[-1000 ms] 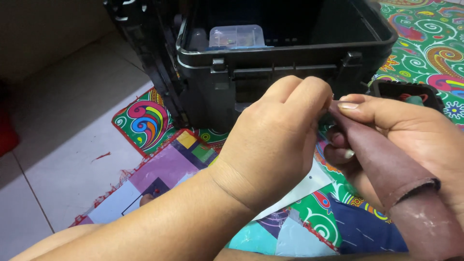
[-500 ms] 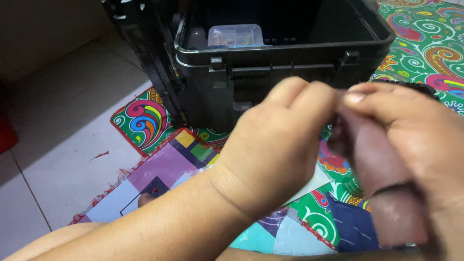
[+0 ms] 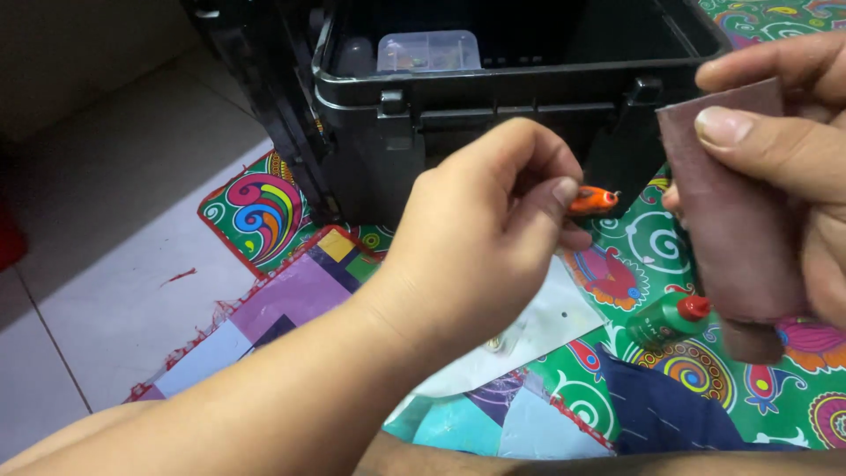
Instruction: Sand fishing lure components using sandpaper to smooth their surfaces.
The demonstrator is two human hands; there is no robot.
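hands came apart since half second back; left hand (image 3: 480,238) now pinching small orange piece (image 3: 592,202) in front of black toolbox (image 3: 493,97), right hand (image 3: 775,167) gripping brownish sandpaper strip (image 3: 736,247), green bottle (image 3: 667,319) lying on mat below, so rubbing looks paused

black toolbox (image 3: 493,97) blocking ahead, bare floor (image 3: 115,256) open left

you see a small green bottle (image 3: 663,320) with red cap lying on the patterned mat, and a clear plastic case (image 3: 428,51) inside the black box.
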